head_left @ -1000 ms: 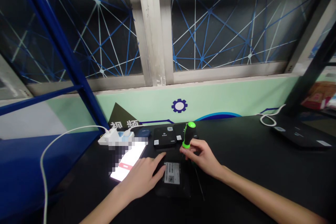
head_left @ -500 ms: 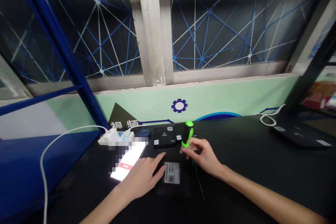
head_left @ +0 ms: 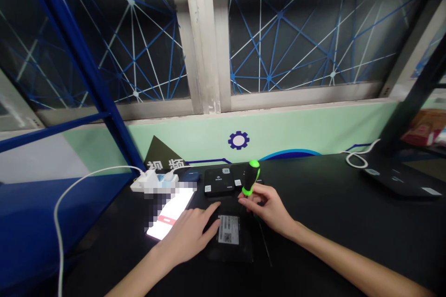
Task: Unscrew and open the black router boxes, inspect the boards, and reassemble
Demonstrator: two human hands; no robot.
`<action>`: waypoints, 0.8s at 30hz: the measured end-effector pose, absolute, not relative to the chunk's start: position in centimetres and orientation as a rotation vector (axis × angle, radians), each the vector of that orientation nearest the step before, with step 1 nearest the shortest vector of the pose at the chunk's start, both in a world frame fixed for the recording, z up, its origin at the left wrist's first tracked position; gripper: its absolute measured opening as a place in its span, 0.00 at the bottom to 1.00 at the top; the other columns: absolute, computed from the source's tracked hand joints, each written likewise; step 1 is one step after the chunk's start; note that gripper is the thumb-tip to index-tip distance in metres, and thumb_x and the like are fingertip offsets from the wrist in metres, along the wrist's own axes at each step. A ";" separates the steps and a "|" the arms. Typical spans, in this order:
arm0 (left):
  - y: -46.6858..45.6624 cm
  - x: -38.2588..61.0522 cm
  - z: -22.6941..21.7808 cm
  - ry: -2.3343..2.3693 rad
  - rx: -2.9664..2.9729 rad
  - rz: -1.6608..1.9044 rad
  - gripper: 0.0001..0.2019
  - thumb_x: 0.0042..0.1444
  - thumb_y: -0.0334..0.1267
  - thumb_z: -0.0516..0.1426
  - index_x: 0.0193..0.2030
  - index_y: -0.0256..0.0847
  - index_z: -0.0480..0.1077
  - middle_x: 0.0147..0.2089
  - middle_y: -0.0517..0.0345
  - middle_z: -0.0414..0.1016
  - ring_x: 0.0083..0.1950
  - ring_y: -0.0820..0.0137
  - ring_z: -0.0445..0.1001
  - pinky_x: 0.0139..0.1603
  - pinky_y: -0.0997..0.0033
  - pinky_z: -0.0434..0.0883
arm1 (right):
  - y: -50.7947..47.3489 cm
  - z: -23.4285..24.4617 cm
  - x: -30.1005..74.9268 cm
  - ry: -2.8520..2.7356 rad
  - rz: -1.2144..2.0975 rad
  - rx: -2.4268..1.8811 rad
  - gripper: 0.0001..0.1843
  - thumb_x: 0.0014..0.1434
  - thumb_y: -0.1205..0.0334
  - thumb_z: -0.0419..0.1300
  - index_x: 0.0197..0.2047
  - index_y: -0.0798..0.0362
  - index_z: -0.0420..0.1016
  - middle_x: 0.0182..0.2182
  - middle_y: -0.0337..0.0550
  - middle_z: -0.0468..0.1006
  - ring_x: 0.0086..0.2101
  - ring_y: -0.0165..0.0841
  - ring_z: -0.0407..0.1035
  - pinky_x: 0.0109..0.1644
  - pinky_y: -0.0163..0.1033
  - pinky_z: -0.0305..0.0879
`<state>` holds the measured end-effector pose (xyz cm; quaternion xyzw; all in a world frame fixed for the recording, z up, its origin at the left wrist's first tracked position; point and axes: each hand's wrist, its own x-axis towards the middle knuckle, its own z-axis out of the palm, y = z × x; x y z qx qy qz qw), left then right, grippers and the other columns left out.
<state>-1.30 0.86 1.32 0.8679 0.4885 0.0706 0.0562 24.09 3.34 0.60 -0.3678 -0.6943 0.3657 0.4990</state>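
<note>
My right hand (head_left: 270, 205) is closed on a screwdriver (head_left: 251, 177) with a black and bright green handle. It grips low, at the bottom of the handle, and the tool stands nearly upright, leaning slightly right. Its tip is hidden behind my fingers. Below it lies a flat black box (head_left: 235, 253) bearing a white printed label (head_left: 229, 230). My left hand (head_left: 190, 232) rests on the box's left side, fingers stretched out and holding nothing. Beside the box, under my right hand, lies a thin metal shaft (head_left: 265, 245) with a dark green end partly covered.
A lit phone (head_left: 174, 206) lies left of my left hand. Behind are a black set-top box (head_left: 219, 182) and a white power strip (head_left: 137, 187) with plugs. Another black device (head_left: 400, 182) and a white cable (head_left: 357, 160) sit at the right. A window wall borders the table.
The screwdriver's handle has turned, so its green stripe shows on a different side, and its top has tipped slightly to the right. My left hand has stayed put.
</note>
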 end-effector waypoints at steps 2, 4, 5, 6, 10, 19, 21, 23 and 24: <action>0.9 -1.2 1.4 1.480 2.635 0.211 0.26 0.73 0.52 0.42 0.71 0.46 0.58 0.38 0.51 0.78 0.40 0.54 0.78 0.39 0.61 0.69 | 3.4 0.4 23.9 -1.606 0.967 -0.901 0.18 0.55 0.47 0.70 0.33 0.54 0.76 0.20 0.35 0.72 0.19 0.26 0.63 0.22 0.32 0.60; 0.9 -1.2 1.5 1.478 2.636 0.212 0.26 0.73 0.52 0.42 0.71 0.45 0.59 0.38 0.51 0.78 0.40 0.54 0.78 0.40 0.62 0.69 | 3.3 0.3 23.7 -1.532 1.012 -0.896 0.19 0.52 0.48 0.72 0.31 0.53 0.72 0.20 0.34 0.72 0.20 0.26 0.65 0.23 0.31 0.62; 0.9 -1.2 1.5 1.476 2.635 0.214 0.26 0.73 0.52 0.42 0.71 0.46 0.59 0.38 0.51 0.78 0.40 0.55 0.78 0.40 0.62 0.69 | 3.3 0.4 23.7 -1.506 1.021 -0.891 0.20 0.51 0.48 0.73 0.30 0.53 0.71 0.20 0.34 0.72 0.20 0.27 0.66 0.24 0.31 0.62; 0.9 -1.2 1.5 1.475 2.635 0.214 0.25 0.73 0.52 0.42 0.71 0.46 0.58 0.38 0.51 0.77 0.40 0.55 0.78 0.40 0.61 0.69 | 3.3 0.4 23.7 -1.486 1.025 -0.886 0.21 0.51 0.49 0.74 0.29 0.53 0.70 0.20 0.35 0.73 0.21 0.27 0.67 0.24 0.31 0.63; 0.9 -1.3 1.4 1.479 2.641 0.214 0.25 0.73 0.52 0.42 0.71 0.47 0.58 0.37 0.52 0.77 0.39 0.55 0.77 0.39 0.62 0.69 | 3.1 0.4 23.8 -1.508 1.035 -0.878 0.18 0.54 0.49 0.72 0.30 0.54 0.72 0.24 0.40 0.78 0.23 0.28 0.71 0.26 0.32 0.65; 0.8 -1.3 1.3 1.471 2.647 0.223 0.26 0.73 0.53 0.42 0.70 0.45 0.59 0.38 0.51 0.78 0.40 0.54 0.78 0.39 0.60 0.70 | 2.8 -0.1 23.7 -1.628 1.050 -0.799 0.15 0.66 0.51 0.61 0.43 0.54 0.79 0.33 0.45 0.81 0.26 0.28 0.71 0.25 0.31 0.67; 0.8 -1.3 1.4 1.470 2.651 0.219 0.26 0.73 0.52 0.42 0.71 0.45 0.59 0.37 0.51 0.77 0.39 0.54 0.78 0.39 0.60 0.70 | 2.8 0.0 23.6 -1.588 1.054 -0.794 0.14 0.64 0.51 0.63 0.39 0.55 0.79 0.27 0.41 0.77 0.24 0.28 0.70 0.25 0.31 0.68; 0.8 -1.3 1.4 1.471 2.651 0.218 0.26 0.73 0.52 0.41 0.71 0.45 0.59 0.37 0.52 0.77 0.39 0.54 0.78 0.39 0.61 0.70 | 2.8 0.0 23.3 -1.539 1.067 -0.797 0.14 0.60 0.51 0.67 0.35 0.55 0.78 0.23 0.38 0.74 0.23 0.28 0.69 0.26 0.32 0.69; 0.9 -1.3 1.4 1.472 2.652 0.220 0.25 0.73 0.52 0.41 0.71 0.45 0.59 0.37 0.52 0.77 0.39 0.54 0.78 0.39 0.61 0.70 | 2.9 0.0 23.2 -1.507 1.078 -0.801 0.14 0.58 0.52 0.69 0.34 0.55 0.77 0.22 0.37 0.73 0.22 0.28 0.69 0.26 0.32 0.70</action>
